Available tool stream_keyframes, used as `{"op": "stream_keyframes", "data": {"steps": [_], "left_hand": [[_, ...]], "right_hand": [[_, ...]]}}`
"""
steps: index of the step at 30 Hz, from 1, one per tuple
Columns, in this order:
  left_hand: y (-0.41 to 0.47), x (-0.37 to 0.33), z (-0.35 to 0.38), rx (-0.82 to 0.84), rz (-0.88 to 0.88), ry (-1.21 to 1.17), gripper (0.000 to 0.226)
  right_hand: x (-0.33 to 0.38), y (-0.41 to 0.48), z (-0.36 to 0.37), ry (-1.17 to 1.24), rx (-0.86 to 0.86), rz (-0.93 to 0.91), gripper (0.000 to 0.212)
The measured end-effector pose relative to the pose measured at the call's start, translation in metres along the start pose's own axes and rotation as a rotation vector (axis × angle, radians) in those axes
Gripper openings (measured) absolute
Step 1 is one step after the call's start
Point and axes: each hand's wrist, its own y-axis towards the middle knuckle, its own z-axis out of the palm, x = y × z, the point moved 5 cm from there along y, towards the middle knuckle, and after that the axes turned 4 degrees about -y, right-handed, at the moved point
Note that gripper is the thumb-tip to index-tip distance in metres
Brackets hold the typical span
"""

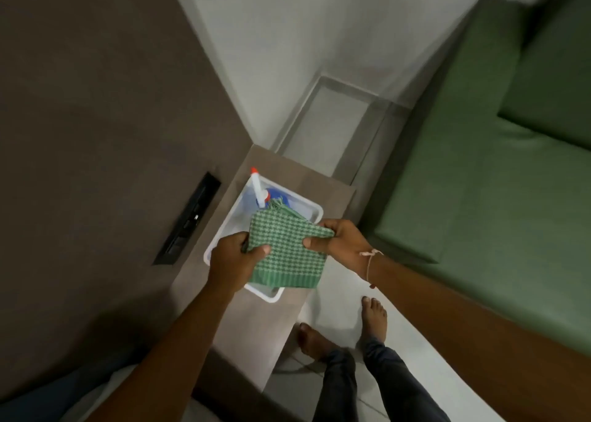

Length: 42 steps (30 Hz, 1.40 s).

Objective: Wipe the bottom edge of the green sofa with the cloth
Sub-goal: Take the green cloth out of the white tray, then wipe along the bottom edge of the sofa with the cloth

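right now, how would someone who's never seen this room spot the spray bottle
Start at the long brown ledge along the brown wall, left of the green cushioned sofa. A white rectangular plastic tub sits on it, and the spray bottle stands inside, at its far end. It alone has a white trigger head with a red nozzle tip.

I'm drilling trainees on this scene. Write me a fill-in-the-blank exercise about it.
1. The checked cloth is held by ____ hands.
2. The spray bottle sits inside a white ____.
3. The sofa is coloured ____.
4. A thread bracelet is on the ____ wrist.

Missing words: both; tub; green; right
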Motion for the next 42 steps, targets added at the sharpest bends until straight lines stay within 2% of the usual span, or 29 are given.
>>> {"op": "stream_keyframes", "data": {"steps": [3,8,13,18,22,26,31,34,36,37,40,42], "left_hand": [[-0.015,-0.048,0.022,0.078,0.03,-0.052,0.025],[-0.039,-0.133,0.079,0.243,0.117,-0.121,0.016],[-0.063,-0.202,0.165,0.426,0.157,-0.065,0.017],[-0.095,-0.252,0.267,0.602,0.185,0.058,0.015],[-0.122,-0.273,0.344,0.764,0.176,0.148,0.016],[-0.142,-0.28,0.412,0.925,0.188,0.288,0.013],[-0.155,-0.262,0.488,1.094,0.25,0.58,0.002],[-0.156,-0.241,0.523,1.216,0.317,0.8,0.013],[-0.155,-0.23,0.54,1.279,0.489,0.966,0.016],[-0.151,-0.227,0.549,1.267,0.679,1.095,0.025],[-0.134,-0.216,0.573,1.156,1.42,1.429,0.059],[-0.122,-0.2,0.59,1.115,1.752,1.506,0.068]], "right_hand": [[0.002,-0.037,-0.043,0.259,-0.114,-0.012,0.02],[-0.011,-0.097,-0.115,0.61,-0.236,-0.008,0.017],[-0.048,-0.152,-0.181,0.956,-0.237,-0.065,0.038],[-0.104,-0.201,-0.237,1.154,-0.247,-0.068,0.033],[-0.157,-0.236,-0.271,1.297,-0.435,0.022,0.043],[-0.202,-0.267,-0.283,1.515,-0.568,0.012,0.026],[-0.253,-0.28,-0.256,1.803,-0.808,-0.021,0.025],[-0.279,-0.273,-0.225,1.964,-0.958,-0.056,0.033],[-0.293,-0.263,-0.201,2.1,-1.066,-0.092,0.042],[-0.3,-0.256,-0.19,2.166,-1.119,-0.1,0.044],[-0.322,-0.231,-0.16,2.32,-1.282,-0.093,0.037],[-0.342,-0.21,-0.143,2.395,-1.369,-0.052,0.033]]}}
